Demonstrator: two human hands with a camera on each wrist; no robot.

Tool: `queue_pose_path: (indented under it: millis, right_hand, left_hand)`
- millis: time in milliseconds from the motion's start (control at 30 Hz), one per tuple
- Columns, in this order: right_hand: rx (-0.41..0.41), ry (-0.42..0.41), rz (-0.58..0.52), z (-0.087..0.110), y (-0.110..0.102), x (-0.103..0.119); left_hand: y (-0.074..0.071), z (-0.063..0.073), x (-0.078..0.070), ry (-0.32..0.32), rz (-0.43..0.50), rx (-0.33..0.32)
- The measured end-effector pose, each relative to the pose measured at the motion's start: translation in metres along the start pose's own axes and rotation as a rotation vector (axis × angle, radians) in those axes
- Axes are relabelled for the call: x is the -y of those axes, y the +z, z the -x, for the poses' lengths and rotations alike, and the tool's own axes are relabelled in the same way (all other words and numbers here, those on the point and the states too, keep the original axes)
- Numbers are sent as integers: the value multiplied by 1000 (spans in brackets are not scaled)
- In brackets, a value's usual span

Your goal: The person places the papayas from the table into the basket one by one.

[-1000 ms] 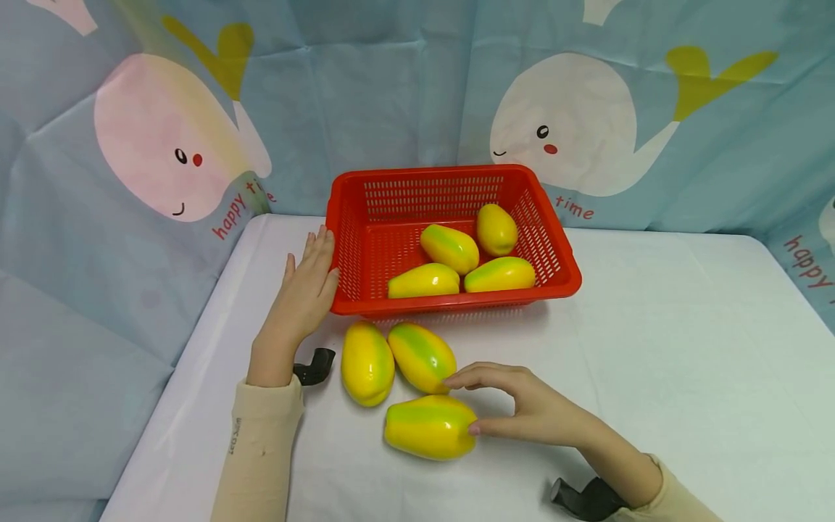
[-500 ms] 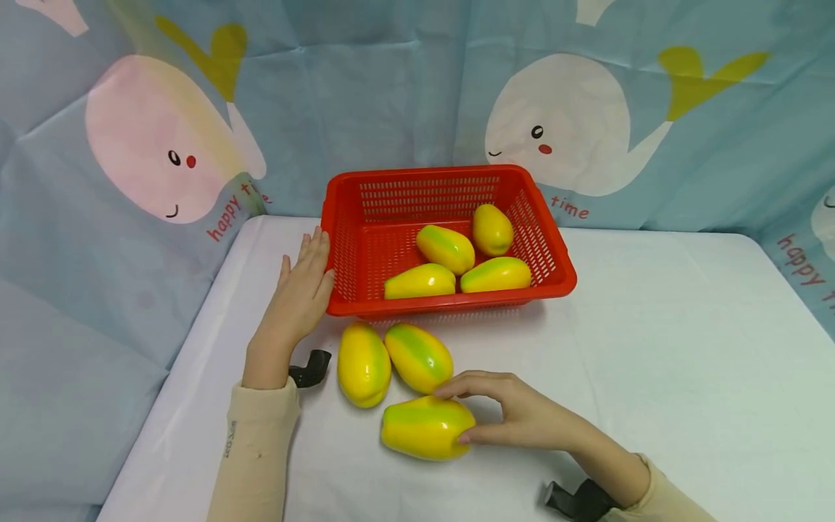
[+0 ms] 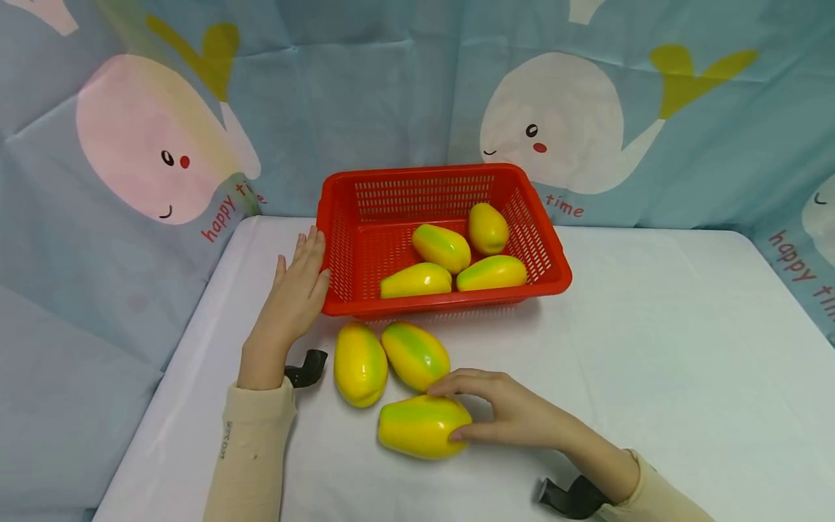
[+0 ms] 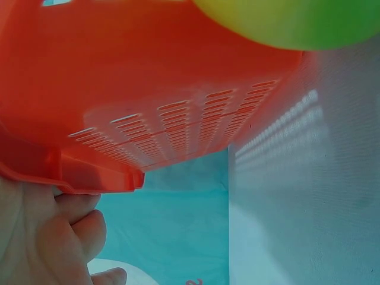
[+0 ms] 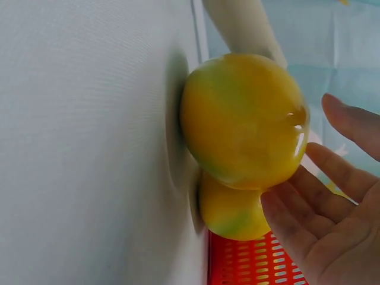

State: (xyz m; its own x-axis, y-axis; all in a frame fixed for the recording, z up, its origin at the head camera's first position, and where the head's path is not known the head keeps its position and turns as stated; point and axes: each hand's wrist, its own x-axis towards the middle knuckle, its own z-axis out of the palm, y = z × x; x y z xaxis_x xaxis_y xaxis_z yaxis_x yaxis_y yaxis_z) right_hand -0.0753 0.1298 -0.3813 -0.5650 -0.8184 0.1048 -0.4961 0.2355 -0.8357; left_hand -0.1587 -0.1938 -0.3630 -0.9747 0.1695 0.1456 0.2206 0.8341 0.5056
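In the head view my left hand [image 3: 291, 297] rests with straight fingers against the left rim of a red plastic basket [image 3: 443, 299]. The left wrist view has that hand [image 4: 50, 237] right at the rim. My right hand [image 3: 512, 413] is spread around the right end of a yellow-green papaya [image 3: 420, 428], apparently artificial, lying on the table. In the right wrist view its thumb [image 5: 355, 122] stands apart from the papaya [image 5: 243, 119] while the other fingers lie beside it. Two more papayas, a left one [image 3: 361, 365] and a right one [image 3: 415, 355], lie just behind.
Several papayas [image 3: 441, 248] sit in the basket, mostly toward its right. A white cloth [image 3: 652, 348] covers the table, and a blue whale-print curtain [image 3: 385, 94] hangs behind. Black devices are strapped under both wrists, one at the left [image 3: 312, 368], one at the right [image 3: 570, 498].
My right hand has shifted left and slightly toward me, bringing its fingers over the near papaya's right end. The left hand stays at the basket; the whole head view drifts slightly left.
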Motion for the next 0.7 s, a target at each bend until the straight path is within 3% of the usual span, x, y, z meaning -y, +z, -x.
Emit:
queue_pose_path:
  millis: [700]
  right_hand:
    - [8, 53, 73, 0, 6, 0]
  left_hand:
    - [0, 0, -1, -5, -12, -5]
